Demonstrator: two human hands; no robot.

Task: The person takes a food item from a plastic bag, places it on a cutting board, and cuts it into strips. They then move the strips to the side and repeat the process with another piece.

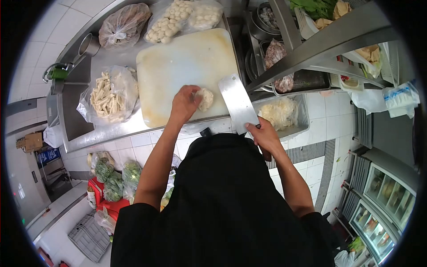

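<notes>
The left hand [186, 102] rests on the cutting board [178, 66], its fingers curled around a pale lump of food [205, 99] that lies at the board's near right corner; the grip looks loose, more a steadying hold than a clench. The right hand [266, 135] is wrapped tight around the handle of a cleaver [237, 102], whose broad blade lies just right of the lump, overhanging the board's right edge; whether it touches the lump cannot be told. The board lies on a steel bench [115, 127]. Left of the board sits a clear bag of pale strips [109, 94]. Beyond the board's far edge lie a bag of white balls [178, 18] and, further left, a bag of brownish food [123, 24]. Right of the board, a steel tray [297, 129] holds shredded pale food [279, 112], and beyond it stand metal tubs, one with pink meat [275, 53]. Below the bench edge, on the board's near left, bags of greens [113, 178] sit on a red crate [116, 206] on the floor.
</notes>
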